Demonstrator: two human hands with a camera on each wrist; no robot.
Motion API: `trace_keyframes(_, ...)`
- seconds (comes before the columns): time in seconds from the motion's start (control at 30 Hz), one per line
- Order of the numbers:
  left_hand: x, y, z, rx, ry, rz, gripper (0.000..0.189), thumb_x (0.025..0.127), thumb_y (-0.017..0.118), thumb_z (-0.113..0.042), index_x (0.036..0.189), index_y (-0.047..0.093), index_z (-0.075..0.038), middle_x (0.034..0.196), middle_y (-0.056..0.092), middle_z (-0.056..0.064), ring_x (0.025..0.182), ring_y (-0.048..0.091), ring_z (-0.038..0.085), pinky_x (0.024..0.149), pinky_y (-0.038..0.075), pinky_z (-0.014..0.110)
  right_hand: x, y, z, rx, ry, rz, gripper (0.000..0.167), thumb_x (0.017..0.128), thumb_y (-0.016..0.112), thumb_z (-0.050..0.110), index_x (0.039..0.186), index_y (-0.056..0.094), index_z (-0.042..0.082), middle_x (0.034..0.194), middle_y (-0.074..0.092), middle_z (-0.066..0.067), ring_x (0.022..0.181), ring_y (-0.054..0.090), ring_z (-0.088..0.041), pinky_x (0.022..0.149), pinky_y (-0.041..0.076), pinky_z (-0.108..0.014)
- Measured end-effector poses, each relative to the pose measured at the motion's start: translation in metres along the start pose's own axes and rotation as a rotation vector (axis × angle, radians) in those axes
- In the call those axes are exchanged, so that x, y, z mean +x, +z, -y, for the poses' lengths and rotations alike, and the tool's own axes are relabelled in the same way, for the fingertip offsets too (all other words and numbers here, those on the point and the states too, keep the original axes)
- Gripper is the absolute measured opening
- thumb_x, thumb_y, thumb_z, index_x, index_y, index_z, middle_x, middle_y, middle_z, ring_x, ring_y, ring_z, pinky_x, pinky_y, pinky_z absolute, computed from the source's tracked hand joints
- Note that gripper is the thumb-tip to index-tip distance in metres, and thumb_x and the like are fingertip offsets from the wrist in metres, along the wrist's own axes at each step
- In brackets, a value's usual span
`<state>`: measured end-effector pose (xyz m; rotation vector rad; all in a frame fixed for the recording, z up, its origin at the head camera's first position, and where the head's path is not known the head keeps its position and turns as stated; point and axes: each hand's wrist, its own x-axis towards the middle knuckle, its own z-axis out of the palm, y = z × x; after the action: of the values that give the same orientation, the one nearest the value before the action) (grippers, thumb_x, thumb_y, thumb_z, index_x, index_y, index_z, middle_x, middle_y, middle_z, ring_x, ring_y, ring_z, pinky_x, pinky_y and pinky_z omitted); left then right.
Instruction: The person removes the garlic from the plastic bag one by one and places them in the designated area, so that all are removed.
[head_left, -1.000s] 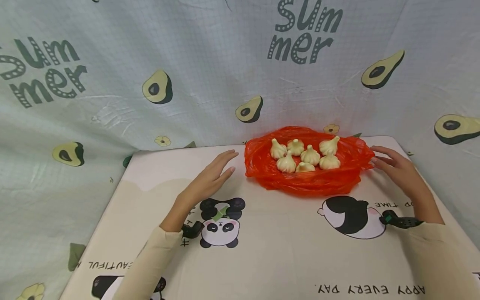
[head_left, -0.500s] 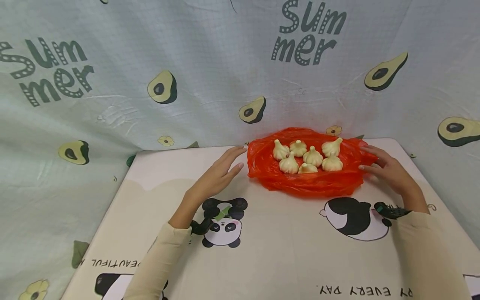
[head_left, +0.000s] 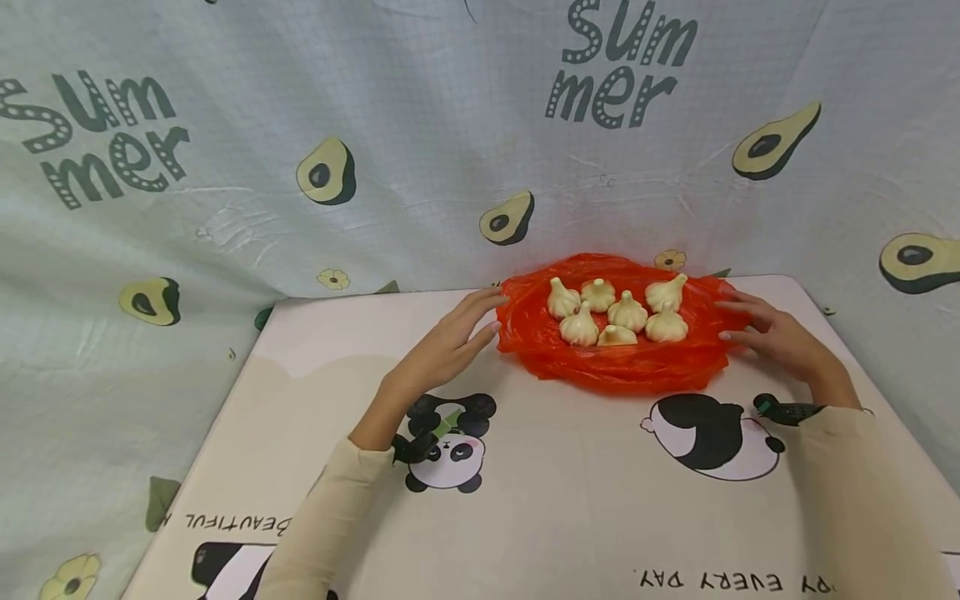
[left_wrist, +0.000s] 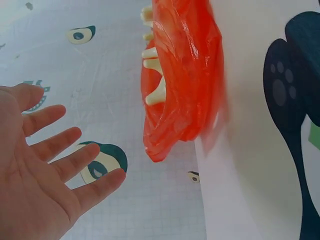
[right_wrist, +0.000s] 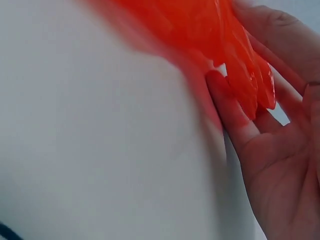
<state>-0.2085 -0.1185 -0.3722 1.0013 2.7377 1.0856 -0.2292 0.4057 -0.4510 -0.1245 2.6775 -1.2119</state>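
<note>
A red plastic bag (head_left: pixel 615 371), its mouth spread wide, lies near the back of the table with several garlic bulbs (head_left: pixel 580 327) in it. My left hand (head_left: pixel 448 346) is at the bag's left edge, fingertips right by the plastic. In the left wrist view its fingers (left_wrist: pixel 100 190) are spread and straight, with nothing in them. On the other side, my right hand (head_left: pixel 787 337) reaches the bag's right edge. The right wrist view shows a loose corner of the bag (right_wrist: pixel 245 75) between the thumb and the loosely extended fingers.
The table (head_left: pixel 525 533) has a pale cover printed with pandas and words. Behind it hangs a cloth (head_left: pixel 420 150) with avocado prints, close to the back of the bag. A dark wrist camera mount (head_left: pixel 783 410) shows under the right wrist.
Both hands have moved inward. The left fingertips have come up to the bag's left edge, and the right fingers now overlap its right side. The garlic bulbs keep their places in the bag.
</note>
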Motion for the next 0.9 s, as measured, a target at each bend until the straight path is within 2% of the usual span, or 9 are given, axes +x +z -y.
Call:
trace_keyframes(0.07,0.001,0.000,-0.001,0.009,0.004,0.004,0.050,0.108,0.049,-0.033,0.152,0.045,-0.009,0.161,0.035,0.009,0.151,0.030,0.024,0.121,0.029,0.048,0.003,-0.003,-0.001,-0.014,0.005,0.028,0.073,0.097,0.069,0.036,0.157,0.037,0.011,0.169,0.010,-0.018,0.146,0.020,-0.054,0.093,0.053,-0.028)
trace_keyframes(0.17,0.003,0.000,-0.002,0.036,0.002,0.014,0.049,0.108,0.049,-0.033,0.151,0.045,-0.010,0.161,0.035,0.008,0.151,0.029,0.024,0.121,0.028,0.047,0.006,-0.006,-0.002,-0.037,0.003,0.070,0.069,0.097,0.071,0.034,0.153,0.042,0.007,0.168,0.011,-0.022,0.145,0.019,-0.055,0.095,0.055,-0.037)
trace_keyframes(0.23,0.005,0.001,-0.003,0.050,0.004,0.017,0.049,0.108,0.049,-0.033,0.151,0.045,-0.010,0.161,0.035,0.008,0.151,0.029,0.024,0.121,0.029,0.046,0.008,-0.008,-0.003,-0.035,-0.006,0.095,0.066,0.097,0.071,0.031,0.150,0.045,0.004,0.166,0.012,-0.026,0.144,0.019,-0.057,0.092,0.056,-0.032)
trace_keyframes(0.3,0.006,0.001,-0.003,0.057,0.005,0.018,0.049,0.108,0.049,-0.033,0.151,0.046,-0.010,0.161,0.035,0.008,0.151,0.029,0.024,0.121,0.029,0.046,0.010,-0.010,-0.004,-0.026,-0.012,0.116,0.063,0.096,0.071,0.029,0.148,0.048,0.002,0.165,0.013,-0.028,0.144,0.018,-0.057,0.084,0.054,-0.020)
trace_keyframes(0.37,0.007,0.002,-0.003,0.059,0.008,0.016,0.049,0.108,0.049,-0.031,0.151,0.046,-0.009,0.161,0.035,0.009,0.151,0.030,0.024,0.121,0.029,0.046,0.011,-0.011,-0.004,-0.014,-0.020,0.130,0.061,0.096,0.071,0.028,0.146,0.049,0.000,0.165,0.013,-0.030,0.144,0.018,-0.058,0.080,0.051,-0.014)
trace_keyframes(0.5,0.008,0.002,-0.005,0.045,0.006,0.014,0.047,0.108,0.050,-0.028,0.151,0.046,-0.010,0.161,0.035,0.008,0.150,0.031,0.024,0.121,0.030,0.046,0.014,-0.013,-0.006,-0.017,-0.021,0.127,0.062,0.096,0.071,0.028,0.147,0.049,0.001,0.165,0.015,-0.029,0.144,0.019,-0.057,0.080,0.048,-0.011)
trace_keyframes(0.67,0.010,0.003,-0.008,0.038,0.010,0.017,0.048,0.108,0.049,-0.030,0.151,0.046,-0.010,0.161,0.035,0.005,0.150,0.031,0.024,0.121,0.030,0.045,0.014,-0.013,-0.008,-0.036,-0.003,0.097,0.068,0.098,0.070,0.032,0.156,0.040,0.013,0.166,0.019,-0.022,0.146,0.021,-0.052,0.079,0.042,-0.006)
trace_keyframes(0.8,0.011,0.003,-0.010,0.043,0.016,0.020,0.048,0.108,0.048,-0.032,0.151,0.045,-0.011,0.162,0.035,0.005,0.150,0.030,0.024,0.121,0.030,0.045,0.010,-0.011,-0.006,-0.017,-0.022,0.059,0.070,0.097,0.070,0.030,0.157,0.038,0.016,0.163,0.027,-0.022,0.143,0.026,-0.048,0.079,0.045,-0.007)
trace_keyframes(0.9,0.011,0.003,-0.010,0.049,0.014,0.023,0.048,0.108,0.048,-0.033,0.152,0.045,-0.012,0.162,0.035,0.005,0.150,0.030,0.023,0.121,0.030,0.045,0.006,-0.008,-0.003,-0.004,-0.050,0.023,0.065,0.097,0.071,0.027,0.155,0.043,0.016,0.157,0.039,-0.012,0.138,0.032,-0.040,0.080,0.049,-0.011)
